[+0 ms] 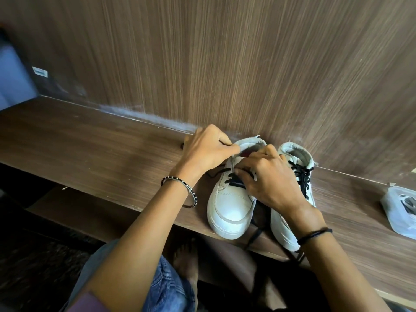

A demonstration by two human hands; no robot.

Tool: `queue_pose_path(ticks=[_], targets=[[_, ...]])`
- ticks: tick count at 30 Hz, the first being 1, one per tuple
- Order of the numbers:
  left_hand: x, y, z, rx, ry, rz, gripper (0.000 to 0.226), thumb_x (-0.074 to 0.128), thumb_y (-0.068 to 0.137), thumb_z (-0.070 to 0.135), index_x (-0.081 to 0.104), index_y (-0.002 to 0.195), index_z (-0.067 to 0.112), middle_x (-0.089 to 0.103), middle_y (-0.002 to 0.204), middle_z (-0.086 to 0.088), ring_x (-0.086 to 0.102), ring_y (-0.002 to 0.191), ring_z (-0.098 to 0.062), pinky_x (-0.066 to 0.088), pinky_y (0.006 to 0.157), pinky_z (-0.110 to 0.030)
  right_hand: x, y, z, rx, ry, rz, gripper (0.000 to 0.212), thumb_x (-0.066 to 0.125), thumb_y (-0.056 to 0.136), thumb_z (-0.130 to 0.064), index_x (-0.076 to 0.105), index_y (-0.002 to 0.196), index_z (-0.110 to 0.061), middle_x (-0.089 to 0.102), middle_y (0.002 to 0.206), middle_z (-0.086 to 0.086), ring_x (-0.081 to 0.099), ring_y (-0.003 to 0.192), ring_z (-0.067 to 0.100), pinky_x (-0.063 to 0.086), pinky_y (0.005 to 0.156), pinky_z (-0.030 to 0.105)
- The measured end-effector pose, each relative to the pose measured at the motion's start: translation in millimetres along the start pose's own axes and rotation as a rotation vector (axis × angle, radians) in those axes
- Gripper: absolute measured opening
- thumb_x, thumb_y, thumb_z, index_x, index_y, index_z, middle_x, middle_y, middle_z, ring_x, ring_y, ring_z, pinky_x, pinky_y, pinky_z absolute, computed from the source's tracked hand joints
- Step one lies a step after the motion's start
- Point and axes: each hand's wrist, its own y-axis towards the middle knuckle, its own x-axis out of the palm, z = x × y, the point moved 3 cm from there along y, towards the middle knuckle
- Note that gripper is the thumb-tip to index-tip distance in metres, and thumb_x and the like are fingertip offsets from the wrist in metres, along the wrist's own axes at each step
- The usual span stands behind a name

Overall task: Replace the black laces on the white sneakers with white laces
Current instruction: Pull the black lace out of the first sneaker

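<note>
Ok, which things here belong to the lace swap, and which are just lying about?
In the job: sneaker under the hands; its black lace; second sneaker, laced in black; left hand at the collar; right hand pinching the lace.
Lying about: clear plastic packet on the shelf, contents unclear; white wall plate.

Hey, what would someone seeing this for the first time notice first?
Two hands work on a white sneaker in the middle of a brown wooden shelf: the left hand grips its collar while the right hand pinches its black lace. The other sneaker stands beside it by the wood wall, laced in black, and a clear plastic packet lies at the shelf's far right.
</note>
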Motion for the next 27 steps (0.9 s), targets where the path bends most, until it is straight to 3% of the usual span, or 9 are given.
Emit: queue_pose_path(ticks=[3,6,10,12,14,16,20,23,27], targets=[[1.1,-1.2,1.0,-0.005,0.037,0.002,0.039,0.064,0.077,0.058,0.079,0.085,0.022,0.069,0.071,-0.007,0.065,0.075,-0.022,0.046,0.07,-0.033,-2.4,-0.1,-8.3,0.117,-0.05,0.052,0.011,0.064,0.094,-0.026,0.068,0.097,-0.016,0.069,0.084,0.0,0.053,0.11,0.027,0.049,0.057,0.036],[-0.7,-1.0,2.9,0.005,0.068,0.016,0.029,0.068,0.082,0.054,0.08,0.085,0.028,0.064,0.059,0.001,0.059,0.066,-0.017,0.046,0.07,-0.031,1.1,0.7,-14.0,0.204,-0.115,0.141,0.016,0.07,0.08,0.002,0.056,0.087,-0.002,0.056,0.054,0.013,0.062,0.084,0.04,0.027,0.04,0.027],[-1.7,-2.0,4.9,0.011,0.043,0.017,0.029,0.068,0.082,0.052,0.08,0.081,0.025,0.042,0.044,0.007,0.043,0.053,-0.011,0.035,0.061,-0.029,-4.0,0.1,0.3,0.412,0.329,0.202,0.009,0.051,0.091,0.0,0.05,0.096,-0.007,0.072,0.081,0.004,0.065,0.088,0.026,0.048,0.064,0.038],[-1.9,-2.2,4.0,0.002,0.021,0.008,0.028,0.069,0.081,0.049,0.08,0.082,0.023,0.039,0.044,0.006,0.038,0.05,-0.012,0.03,0.058,-0.028,-7.7,-2.9,0.4,0.499,0.746,0.175,0.012,0.048,0.093,0.0,0.051,0.095,-0.011,0.073,0.08,-0.008,0.064,0.076,0.003,0.049,0.065,0.027],[-2.0,-1.4,2.7,-0.009,-0.001,-0.001,0.025,0.069,0.082,0.046,0.08,0.079,0.023,0.039,0.039,0.009,0.037,0.049,-0.01,0.029,0.057,-0.028,-10.0,-2.8,3.1,0.535,1.003,0.14,0.007,0.051,0.101,-0.011,0.058,0.101,-0.01,0.073,0.077,-0.008,0.059,0.069,0.004,0.048,0.067,0.027],[-0.7,-0.1,1.0,-0.011,-0.008,-0.009,0.026,0.068,0.084,0.044,0.078,0.076,0.021,0.038,0.036,0.012,0.036,0.048,-0.008,0.028,0.057,-0.027,-13.3,-1.6,10.1,0.55,1.14,0.092,0.029,0.054,0.105,-0.034,0.064,0.107,-0.007,0.072,0.077,-0.001,0.059,0.073,0.011,0.049,0.075,0.033],[0.6,1.1,-1.6,-0.013,-0.024,-0.022,0.026,0.07,0.084,0.046,0.08,0.085,0.022,0.059,0.052,0.009,0.054,0.06,-0.017,0.035,0.057,-0.027,-16.6,1.0,12.3,0.239,0.754,-0.001,0.019,0.066,0.098,-0.039,0.068,0.098,-0.02,0.066,0.07,-0.008,0.061,0.077,0.012,0.046,0.073,0.026],[1.1,1.3,-2.8,-0.024,-0.064,-0.029,0.027,0.071,0.08,0.04,0.079,0.089,0.016,0.046,0.058,0.0,0.036,0.056,-0.02,0.03,0.057,-0.029,-4.1,2.0,5.6,0.036,0.227,-0.053,0.016,0.066,0.096,-0.042,0.074,0.096,-0.03,0.058,0.076,-0.017,0.049,0.098,0.019,0.042,0.08,0.03],[0.1,0.9,-2.1,-0.028,-0.081,-0.044,0.022,0.071,0.079,0.039,0.08,0.085,0.02,0.044,0.057,0.002,0.031,0.049,-0.011,0.027,0.055,-0.028,-0.4,3.5,4.8,0.169,0.323,0.123,0.021,0.064,0.096,-0.039,0.067,0.078,-0.028,0.057,0.07,-0.012,0.054,0.086,0.02,0.042,0.067,0.033]])
